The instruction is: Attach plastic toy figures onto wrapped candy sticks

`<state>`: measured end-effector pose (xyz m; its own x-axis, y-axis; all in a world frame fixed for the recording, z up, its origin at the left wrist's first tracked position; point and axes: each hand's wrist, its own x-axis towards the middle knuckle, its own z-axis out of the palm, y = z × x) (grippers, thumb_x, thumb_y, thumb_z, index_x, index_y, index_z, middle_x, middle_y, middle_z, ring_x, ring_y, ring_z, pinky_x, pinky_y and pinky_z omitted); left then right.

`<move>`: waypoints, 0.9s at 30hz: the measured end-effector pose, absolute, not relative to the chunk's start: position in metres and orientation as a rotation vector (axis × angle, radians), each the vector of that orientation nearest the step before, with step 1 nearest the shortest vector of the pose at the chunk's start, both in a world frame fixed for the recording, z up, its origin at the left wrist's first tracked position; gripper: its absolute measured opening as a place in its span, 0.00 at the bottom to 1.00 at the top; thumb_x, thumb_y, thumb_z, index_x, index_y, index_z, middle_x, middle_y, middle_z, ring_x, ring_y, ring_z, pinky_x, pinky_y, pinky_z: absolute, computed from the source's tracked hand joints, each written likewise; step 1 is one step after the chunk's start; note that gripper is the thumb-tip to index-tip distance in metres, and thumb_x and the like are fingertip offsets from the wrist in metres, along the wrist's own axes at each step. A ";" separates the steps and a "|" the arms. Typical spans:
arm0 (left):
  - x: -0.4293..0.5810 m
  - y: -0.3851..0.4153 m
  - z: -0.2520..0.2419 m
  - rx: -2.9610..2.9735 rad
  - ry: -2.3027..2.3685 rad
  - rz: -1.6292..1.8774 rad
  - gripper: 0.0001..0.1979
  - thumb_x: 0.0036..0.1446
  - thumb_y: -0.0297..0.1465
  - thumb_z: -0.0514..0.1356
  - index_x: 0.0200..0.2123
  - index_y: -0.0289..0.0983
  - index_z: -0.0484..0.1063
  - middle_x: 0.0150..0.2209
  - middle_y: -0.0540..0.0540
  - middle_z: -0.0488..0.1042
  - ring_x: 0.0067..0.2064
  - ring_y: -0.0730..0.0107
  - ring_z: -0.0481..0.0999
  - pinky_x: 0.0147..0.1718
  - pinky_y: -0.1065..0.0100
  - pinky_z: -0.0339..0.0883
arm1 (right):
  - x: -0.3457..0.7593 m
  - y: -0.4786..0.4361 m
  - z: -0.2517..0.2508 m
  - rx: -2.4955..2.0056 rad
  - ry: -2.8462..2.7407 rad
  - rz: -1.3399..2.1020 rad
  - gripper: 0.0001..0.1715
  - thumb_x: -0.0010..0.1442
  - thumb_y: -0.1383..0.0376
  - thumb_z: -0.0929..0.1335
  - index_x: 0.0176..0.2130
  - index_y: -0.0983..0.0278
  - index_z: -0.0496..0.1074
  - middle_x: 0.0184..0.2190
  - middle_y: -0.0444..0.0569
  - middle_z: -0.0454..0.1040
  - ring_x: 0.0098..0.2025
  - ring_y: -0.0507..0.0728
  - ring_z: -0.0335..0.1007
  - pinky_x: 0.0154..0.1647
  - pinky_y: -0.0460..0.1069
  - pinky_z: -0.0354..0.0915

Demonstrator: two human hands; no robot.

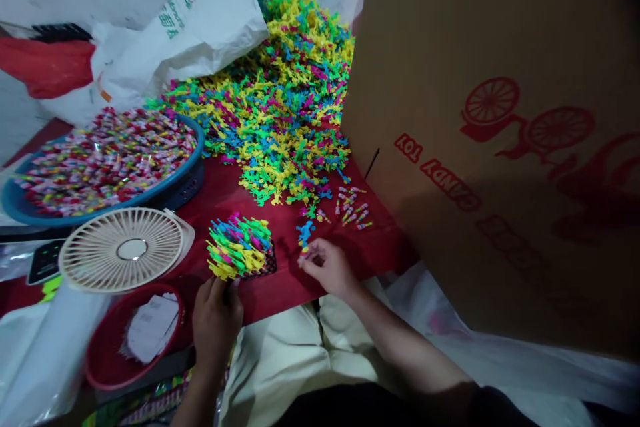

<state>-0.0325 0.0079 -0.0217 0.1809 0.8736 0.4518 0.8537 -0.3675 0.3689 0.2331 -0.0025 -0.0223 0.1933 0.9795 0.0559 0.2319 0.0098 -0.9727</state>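
Note:
My right hand (pixel 327 268) pinches a small blue plastic figure toy (pixel 306 233) by its lower end, above the red table top. A yellow bit shows at the fingertips. My left hand (pixel 217 310) is closed at the near side of a small dark patterned box (pixel 271 260), its fingers seemingly gripping the edge. The box is packed with yellow, green, blue and pink figure toys (pixel 237 243), their ends pointing up. Beyond my right hand lie several small candy tubes (pixel 353 207). A large heap of loose figure toys (pixel 290 107) spreads behind.
At left stand a blue basket (pixel 197 153) full of wrapped candy tubes and a cream round fan (pixel 125 250). A red bowl (pixel 93 360) with paper slips sits nearer. A white sack (pixel 205 20) lies behind; a large cardboard box (pixel 425 80) walls the right side.

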 end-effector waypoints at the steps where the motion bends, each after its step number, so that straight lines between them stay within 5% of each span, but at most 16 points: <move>1: -0.033 0.008 -0.022 2.388 1.751 0.937 0.02 0.70 0.29 0.57 0.43 0.40 0.69 0.37 0.43 0.73 0.41 0.53 0.73 0.42 0.57 0.67 | 0.222 -0.002 -0.023 -1.355 -1.177 0.985 0.12 0.58 0.59 0.74 0.34 0.61 0.69 0.28 0.43 0.77 0.29 0.53 0.74 0.32 0.46 0.70; 8: -0.033 0.007 -0.021 2.343 1.766 0.909 0.03 0.70 0.29 0.56 0.43 0.40 0.70 0.37 0.43 0.74 0.41 0.54 0.73 0.42 0.58 0.67 | 0.174 0.015 -0.028 -1.213 -0.963 1.081 0.18 0.54 0.56 0.74 0.32 0.58 0.61 0.23 0.37 0.68 0.25 0.51 0.67 0.28 0.45 0.67; 17: -0.031 0.006 -0.024 2.339 1.798 0.932 0.05 0.70 0.30 0.56 0.45 0.40 0.71 0.40 0.41 0.76 0.44 0.52 0.75 0.45 0.57 0.69 | 0.171 0.019 -0.037 -1.226 -1.049 1.022 0.14 0.58 0.57 0.72 0.36 0.58 0.63 0.28 0.42 0.72 0.29 0.54 0.72 0.33 0.48 0.70; 27: -0.031 0.006 -0.022 2.320 1.813 0.910 0.04 0.70 0.31 0.56 0.43 0.41 0.71 0.38 0.43 0.75 0.43 0.52 0.74 0.44 0.56 0.68 | 0.164 0.011 -0.028 -1.535 -1.670 0.528 0.03 0.66 0.65 0.67 0.41 0.60 0.67 0.36 0.50 0.73 0.38 0.60 0.74 0.38 0.50 0.69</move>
<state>-0.0312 0.0058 -0.0223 0.1344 0.9026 0.4089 0.8674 -0.3067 0.3918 0.1644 0.0112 -0.0282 0.0456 0.9622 0.2685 0.6331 0.1801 -0.7529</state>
